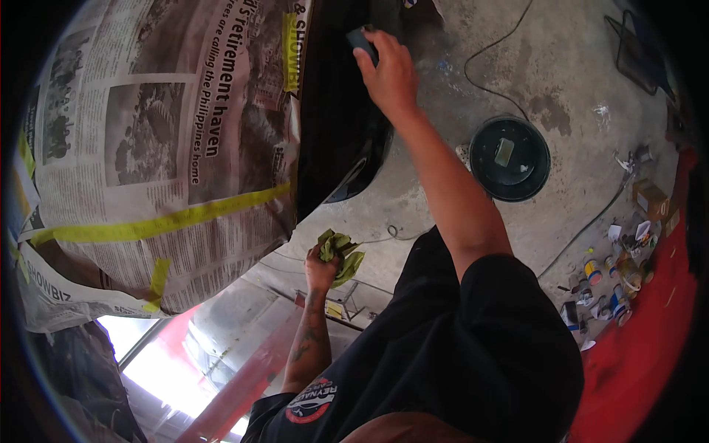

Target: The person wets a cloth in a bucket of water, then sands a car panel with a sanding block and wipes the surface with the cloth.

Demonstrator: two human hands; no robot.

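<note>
My right hand (388,74) grips a small dark grey block (358,40) at a glossy black car panel (332,133), in the upper middle of the head view. Left of that panel, newspaper (133,125) covers the vehicle, held with yellow masking tape (162,225). My left hand (319,267), lower in the view, holds a crumpled wad of olive-green paper or cloth (346,266), below the panel's lower end and away from it.
A black bucket (487,177) with a pale rectangular object inside stands on the concrete floor. Cords (473,74) snake across it. A black folded frame (635,52) lies top right; several cans, bottles (620,306) and a cardboard box (650,199) line the red wall (642,369).
</note>
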